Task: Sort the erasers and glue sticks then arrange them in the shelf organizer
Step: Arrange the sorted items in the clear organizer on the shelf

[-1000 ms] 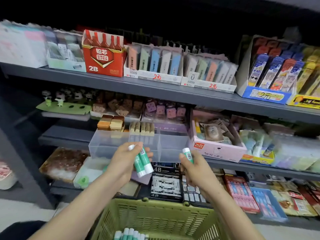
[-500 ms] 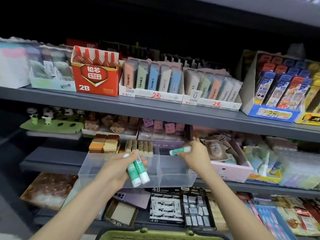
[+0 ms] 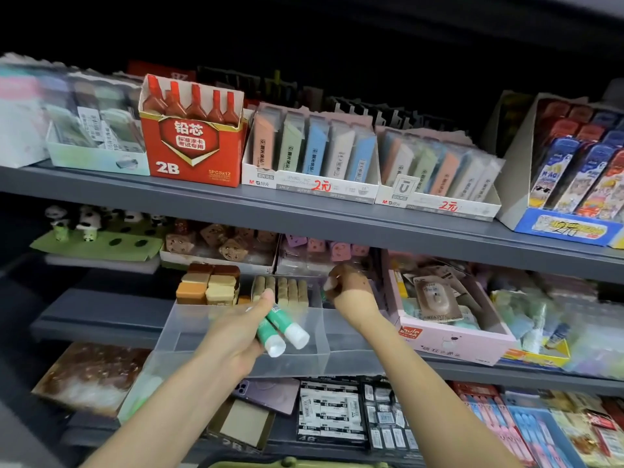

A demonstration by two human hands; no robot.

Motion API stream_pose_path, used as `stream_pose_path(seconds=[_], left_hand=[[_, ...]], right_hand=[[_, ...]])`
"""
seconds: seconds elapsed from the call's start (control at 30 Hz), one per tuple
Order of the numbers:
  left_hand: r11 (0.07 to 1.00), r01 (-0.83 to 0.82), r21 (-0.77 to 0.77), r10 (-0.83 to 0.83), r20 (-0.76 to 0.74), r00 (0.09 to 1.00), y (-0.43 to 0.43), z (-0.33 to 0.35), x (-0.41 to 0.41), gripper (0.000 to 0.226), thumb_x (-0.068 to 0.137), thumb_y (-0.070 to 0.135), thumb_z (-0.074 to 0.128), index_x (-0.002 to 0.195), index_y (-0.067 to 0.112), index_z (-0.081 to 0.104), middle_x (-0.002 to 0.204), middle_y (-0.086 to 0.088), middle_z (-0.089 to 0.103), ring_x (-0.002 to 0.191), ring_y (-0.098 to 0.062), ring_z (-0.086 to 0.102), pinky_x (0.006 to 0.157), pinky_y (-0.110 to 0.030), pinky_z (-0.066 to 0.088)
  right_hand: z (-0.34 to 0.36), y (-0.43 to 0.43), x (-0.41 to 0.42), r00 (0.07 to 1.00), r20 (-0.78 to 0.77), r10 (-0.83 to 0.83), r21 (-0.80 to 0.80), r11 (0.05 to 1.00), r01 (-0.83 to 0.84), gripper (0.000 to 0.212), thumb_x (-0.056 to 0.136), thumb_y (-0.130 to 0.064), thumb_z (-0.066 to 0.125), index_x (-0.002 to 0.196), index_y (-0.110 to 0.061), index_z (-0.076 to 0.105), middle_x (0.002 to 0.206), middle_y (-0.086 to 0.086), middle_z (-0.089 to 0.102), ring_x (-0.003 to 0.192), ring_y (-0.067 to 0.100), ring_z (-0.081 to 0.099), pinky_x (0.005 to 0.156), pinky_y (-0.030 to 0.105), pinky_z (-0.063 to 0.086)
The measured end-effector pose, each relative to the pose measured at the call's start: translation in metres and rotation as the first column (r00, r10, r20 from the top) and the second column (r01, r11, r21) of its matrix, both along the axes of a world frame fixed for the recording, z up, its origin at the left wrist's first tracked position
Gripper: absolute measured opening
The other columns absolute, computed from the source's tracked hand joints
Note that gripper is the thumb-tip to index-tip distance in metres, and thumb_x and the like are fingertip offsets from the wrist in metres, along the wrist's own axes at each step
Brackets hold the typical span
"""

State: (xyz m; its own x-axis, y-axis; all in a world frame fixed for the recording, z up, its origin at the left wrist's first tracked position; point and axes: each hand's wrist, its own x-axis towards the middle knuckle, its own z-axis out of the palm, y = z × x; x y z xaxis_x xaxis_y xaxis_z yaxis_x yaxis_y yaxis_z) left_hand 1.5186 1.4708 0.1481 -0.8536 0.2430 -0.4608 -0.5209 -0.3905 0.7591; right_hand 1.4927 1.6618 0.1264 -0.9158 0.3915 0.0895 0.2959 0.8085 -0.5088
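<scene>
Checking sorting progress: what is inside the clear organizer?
Brown and cream erasers back left, a tan row beside them. The right hand, gripping a glue stick, hides the right end.

Plastics and cardboard
The shelf organizer [image 3: 184,329] is showing smooth, frosted clear plastic; the glue sticks [image 3: 287,327] are shining as glossy plastic; the red box [image 3: 192,150] is looking like printed cardboard; the grey shelf [image 3: 304,216] is appearing matt.

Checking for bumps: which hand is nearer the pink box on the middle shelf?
Right. The right hand is just left of the pink box; the left hand, holding two glue sticks, is farther left.
</scene>
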Motion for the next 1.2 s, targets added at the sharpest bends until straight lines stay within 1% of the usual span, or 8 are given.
stream_pose_path(seconds=[0.13,0.33,0.47,0.6,0.7,0.83,1.03,1.2], left_hand=[[0.999,-0.036,0.006,0.035,0.062,0.997,-0.001,0.005,0.001,0.021,0.087,0.02,0.062,0.083,0.001,0.054,0.082,-0.017,0.063,0.067,-0.024,0.066,0.051,-0.035,0.055],[0.997,-0.07,-0.017,0.072,0.118,0.99,-0.003,0.006,0.001,0.022,0.085,0.023,0.066,0.088,0.003,0.057,0.088,-0.014,0.065,0.078,-0.022,0.065,0.04,-0.02,0.05],[0.995,-0.083,-0.058,0.085,0.023,0.996,-0.002,0.004,0.002,0.02,0.085,0.021,0.067,0.09,0.004,0.058,0.089,-0.015,0.067,0.08,-0.023,0.068,0.05,-0.024,0.055],[0.996,-0.065,-0.057,0.065,-0.01,0.998,-0.002,0.003,0.002,0.021,0.084,0.02,0.067,0.094,0.003,0.058,0.091,-0.017,0.069,0.078,-0.023,0.07,0.054,-0.025,0.056],[0.997,-0.067,-0.039,0.067,0.0,0.998,0.0,0.002,0.003,0.026,0.083,0.019,0.068,0.098,0.0,0.058,0.092,-0.019,0.07,0.078,-0.024,0.071,0.05,-0.024,0.056],[0.998,-0.062,-0.002,0.062,-0.02,0.998,0.007,0.002,0.007,0.027,0.084,0.019,0.067,0.1,-0.002,0.058,0.087,-0.02,0.071,0.07,-0.024,0.072,0.047,-0.022,0.053],[0.996,0.084,-0.024,-0.085,-0.038,0.996,0.01,0.003,0.014,0.023,0.087,0.021,0.063,0.096,0.001,0.057,0.068,-0.013,0.07,0.056,-0.018,0.068,0.039,-0.016,0.045],[0.996,0.047,0.081,-0.051,0.053,0.997,0.01,0.01,0.007,0.009,0.093,-0.003,0.042,0.095,-0.002,0.051,0.076,-0.011,0.046,0.064,-0.017,0.044,0.059,-0.029,0.044]], right_hand=[[-0.002,-0.002,-0.01,0.999,0.011,-0.035,0.106,0.994,0.033,0.018,0.088,-0.013,0.049,0.088,-0.022,0.064,0.086,0.003,0.065,0.073,0.02,0.046,0.059,0.023,0.028],[-0.005,0.002,-0.011,0.999,-0.012,-0.038,-0.077,0.996,0.037,0.027,0.087,-0.007,0.053,0.111,-0.015,0.064,0.105,0.009,0.067,0.091,0.023,0.058,0.068,0.013,0.039],[-0.003,0.006,0.008,0.996,-0.074,-0.058,-0.174,0.984,0.044,0.043,0.081,0.007,0.053,0.12,-0.011,0.058,0.09,0.007,0.065,0.083,0.021,0.058,0.07,0.019,0.045],[0.006,0.002,0.04,0.982,-0.184,-0.05,-0.286,0.958,-0.005,0.022,0.086,0.002,0.056,0.105,-0.004,0.065,0.093,0.011,0.069,0.088,0.025,0.063,0.079,0.03,0.051],[0.016,-0.012,0.072,0.95,-0.312,0.014,-0.543,0.818,-0.19,0.009,0.091,-0.018,0.06,0.089,-0.016,0.068,0.083,0.003,0.071,0.081,0.019,0.066,0.072,0.026,0.056],[0.02,-0.033,0.101,0.927,-0.335,0.17,-0.521,0.786,-0.333,0.019,0.08,-0.019,0.074,0.091,-0.033,0.066,0.079,-0.006,0.067,0.074,0.007,0.061,0.071,0.023,0.054],[0.025,-0.018,0.106,0.904,-0.418,-0.086,-0.584,0.788,-0.195,0.012,0.083,-0.014,0.07,0.092,-0.02,0.067,0.079,-0.003,0.07,0.07,0.008,0.062,0.069,0.022,0.053],[0.024,0.022,0.078,0.952,-0.262,-0.157,-0.147,0.982,0.122,0.018,0.089,-0.024,0.061,0.085,-0.007,0.065,0.064,-0.002,0.06,0.061,0.014,0.055,0.051,0.018,0.036]])
